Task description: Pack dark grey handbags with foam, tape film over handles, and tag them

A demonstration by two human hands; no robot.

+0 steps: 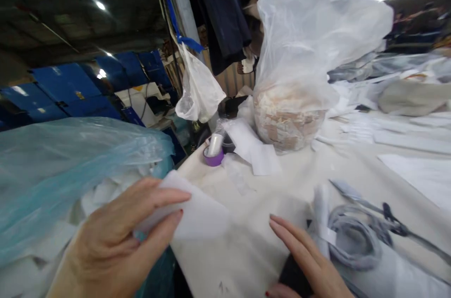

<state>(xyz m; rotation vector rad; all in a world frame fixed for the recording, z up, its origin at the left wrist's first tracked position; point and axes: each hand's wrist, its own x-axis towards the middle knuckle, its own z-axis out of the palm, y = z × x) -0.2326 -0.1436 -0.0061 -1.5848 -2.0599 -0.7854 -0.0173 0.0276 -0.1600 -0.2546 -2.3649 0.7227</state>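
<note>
My left hand (pixel 120 237) pinches a thin white sheet (pixel 202 215), possibly paper or foam, between thumb and fingers. The sheet sticks out to the right over the corner of the pale-covered table (pixel 243 260). My right hand (pixel 306 260) has its fingers stretched out and its thumb apart, with nothing visible in it. It hovers low over the table, close to a dark object partly hidden under it. Just to its right lie a coiled grey cable (pixel 355 237) and a white roll-like piece (pixel 321 213).
A large teal plastic bag (pixel 88 161) of white pieces stands at the left. Farther back on the table are a purple tape roll (pixel 213 158), white strips (pixel 259 154) and a big clear bag (pixel 292 119). A small white bag (pixel 200 91) hangs by the pole.
</note>
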